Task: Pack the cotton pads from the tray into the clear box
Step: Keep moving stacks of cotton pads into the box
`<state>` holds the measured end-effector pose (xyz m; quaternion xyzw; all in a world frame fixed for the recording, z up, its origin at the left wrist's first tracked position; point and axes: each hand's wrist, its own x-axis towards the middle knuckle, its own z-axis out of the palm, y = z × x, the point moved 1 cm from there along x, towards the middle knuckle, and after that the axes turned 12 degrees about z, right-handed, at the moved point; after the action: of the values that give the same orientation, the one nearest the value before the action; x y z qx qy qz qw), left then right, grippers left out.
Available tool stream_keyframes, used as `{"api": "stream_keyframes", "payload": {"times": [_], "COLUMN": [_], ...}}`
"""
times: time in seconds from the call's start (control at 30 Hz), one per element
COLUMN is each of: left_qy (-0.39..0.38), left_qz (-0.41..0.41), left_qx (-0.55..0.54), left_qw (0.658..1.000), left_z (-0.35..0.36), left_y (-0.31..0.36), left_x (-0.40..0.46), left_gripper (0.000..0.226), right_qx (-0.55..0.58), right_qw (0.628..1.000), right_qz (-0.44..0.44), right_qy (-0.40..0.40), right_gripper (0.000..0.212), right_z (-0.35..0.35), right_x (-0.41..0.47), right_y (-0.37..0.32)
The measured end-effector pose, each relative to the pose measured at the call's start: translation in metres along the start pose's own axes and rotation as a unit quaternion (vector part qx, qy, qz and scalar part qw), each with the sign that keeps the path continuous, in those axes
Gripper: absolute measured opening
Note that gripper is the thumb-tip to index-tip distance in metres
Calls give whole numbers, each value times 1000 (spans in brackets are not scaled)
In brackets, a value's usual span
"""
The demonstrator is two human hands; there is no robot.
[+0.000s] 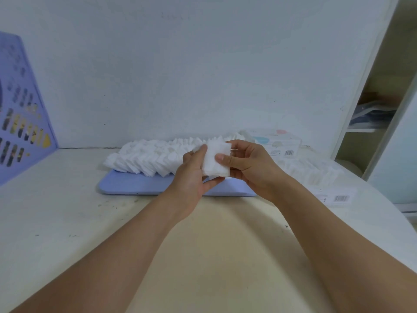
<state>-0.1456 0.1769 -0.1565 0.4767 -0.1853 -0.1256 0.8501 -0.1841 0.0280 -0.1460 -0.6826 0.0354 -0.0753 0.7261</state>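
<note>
A pale blue tray [126, 184] lies on the table, with a long heap of white square cotton pads [149, 157] across its far half. Both hands hold a small stack of cotton pads [214, 160] just above the tray's right part. My left hand [191, 175] grips the stack's left side with fingers curled around it. My right hand [250, 166] pinches its right side, thumb on the front face. The clear box [316, 175] with pads inside sits to the right of the tray, partly hidden by my right hand and forearm.
A second clear box with labels [277, 141] stands behind the tray at the right by the wall. A purple perforated basket [20, 109] leans at the far left. An open shelf unit [372, 105] rises at the right. The table edge curves off at the right.
</note>
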Motion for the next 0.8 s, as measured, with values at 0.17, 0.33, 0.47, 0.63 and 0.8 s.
{"api": "stream_keyframes", "payload": {"times": [0.17,0.33,0.47,0.63,0.8], "left_qy": [-4,-11,-9,-16,-35], "left_qz": [-1,-12,-11,-26,-41], "left_qx": [28,39,23,14,-6], "left_qw": [1000,999,1000,999,999], "left_z": [-1,0,0,0,3], "left_y": [0,0,-1,-1,2], "left_x": [-2,-3,-2,-2,-6], "left_gripper": [47,54,54,51,56], "right_qx": [-17,-34,-29,-48,-63], "right_qw": [999,995,993,992,991], "right_qz": [27,63,76,80,76], "right_qy": [-36,-73,-80,-83,-86], "right_gripper": [22,38,43,30,30], "right_z": [-3,-2,-4,-3,-4], "right_x": [2,0,-2,-3,-2], "right_y": [1,3,2,1,4]}}
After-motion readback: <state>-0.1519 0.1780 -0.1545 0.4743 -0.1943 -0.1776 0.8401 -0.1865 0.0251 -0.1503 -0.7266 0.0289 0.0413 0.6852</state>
